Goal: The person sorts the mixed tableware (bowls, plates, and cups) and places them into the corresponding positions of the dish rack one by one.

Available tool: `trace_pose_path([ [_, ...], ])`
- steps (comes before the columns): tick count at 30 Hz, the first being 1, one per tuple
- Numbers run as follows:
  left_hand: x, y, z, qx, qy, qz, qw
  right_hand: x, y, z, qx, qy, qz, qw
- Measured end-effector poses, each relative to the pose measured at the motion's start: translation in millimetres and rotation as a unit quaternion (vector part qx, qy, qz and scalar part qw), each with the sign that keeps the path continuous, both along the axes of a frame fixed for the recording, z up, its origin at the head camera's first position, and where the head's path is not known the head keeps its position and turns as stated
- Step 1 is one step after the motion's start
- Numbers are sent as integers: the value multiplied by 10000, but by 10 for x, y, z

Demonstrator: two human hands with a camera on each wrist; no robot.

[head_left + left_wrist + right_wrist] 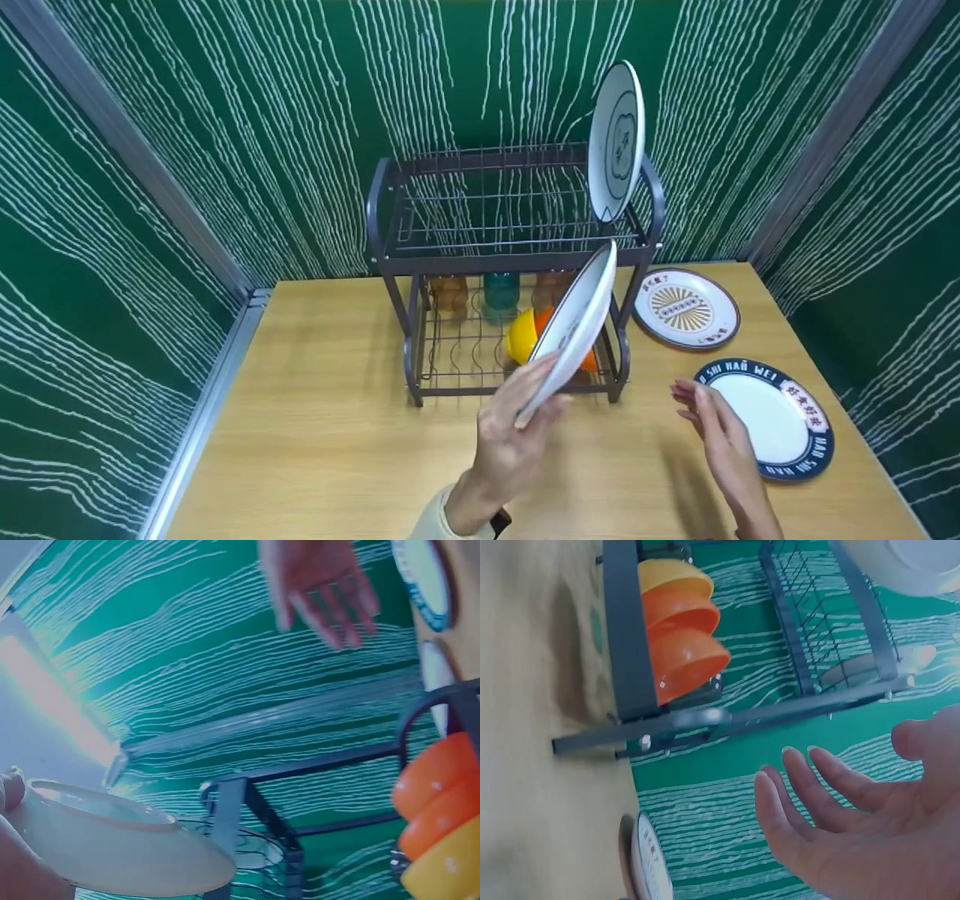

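Note:
My left hand grips a white plate by its lower edge, fingers on one face and thumb on the other. The plate stands steeply tilted in front of the dark two-tier dish rack, overlapping its right side in the head view. From the left wrist view, the pale underside of this plate shows. Nothing is in my right hand, whose fingers are loosely extended above the table, beside a blue-rimmed plate. Another white plate with a dark design stands upright at the top tier's right end.
On the lower tier, yellow and orange bowls stand in a row, with brown and teal glasses behind them. A plate with a sunburst pattern lies right of the rack. Green patterned walls enclose the wooden table.

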State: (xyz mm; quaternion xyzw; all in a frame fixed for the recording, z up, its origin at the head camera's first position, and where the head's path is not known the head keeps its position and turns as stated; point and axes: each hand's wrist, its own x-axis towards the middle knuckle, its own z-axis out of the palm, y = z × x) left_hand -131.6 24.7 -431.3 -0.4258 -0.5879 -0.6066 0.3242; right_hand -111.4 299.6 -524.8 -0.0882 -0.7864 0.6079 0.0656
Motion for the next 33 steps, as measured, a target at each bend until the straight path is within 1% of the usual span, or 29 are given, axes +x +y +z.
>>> trace_pose_path([
  [3, -28, 29, 123, 239, -291, -233, 9990, 12, 71, -43, 178, -434, -234, 9986],
  [7, -64, 67, 311, 483, -728, -337, 9956, 17, 151, -82, 359, -855, -601, 9939],
  [9, -96, 91, 402, 613, -932, -391, 9930, 17, 186, -103, 390, -982, -778, 9914],
  [12, -143, 136, 517, 909, -1280, -593, 9858, 15, 231, -135, 403, -1124, -985, 9879],
  [16, -230, 207, 622, 1165, -1624, -665, 9776, 18, 295, -182, 510, -1254, -1243, 9830],
  [21, -375, 271, 705, 1240, -1935, -624, 9712, 12, 426, -282, 860, -1248, -1640, 9748],
  [25, -476, 296, 770, 1394, -2226, -561, 9633, 18, 546, -371, 1307, -1294, -2031, 9617],
  [27, -519, 307, 811, 1489, -2274, -489, 9611, 19, 597, -411, 1432, -1384, -2208, 9548],
  [29, -555, 318, 857, 1540, -2246, -380, 9615, 13, 650, -453, 1538, -1412, -2345, 9494],
  [31, -584, 331, 903, 1502, -2203, -172, 9637, 11, 699, -493, 1600, -1456, -2432, 9455],
  [33, -617, 351, 948, 1473, -2164, -55, 9651, 11, 746, -531, 1660, -1501, -2498, 9421],
])
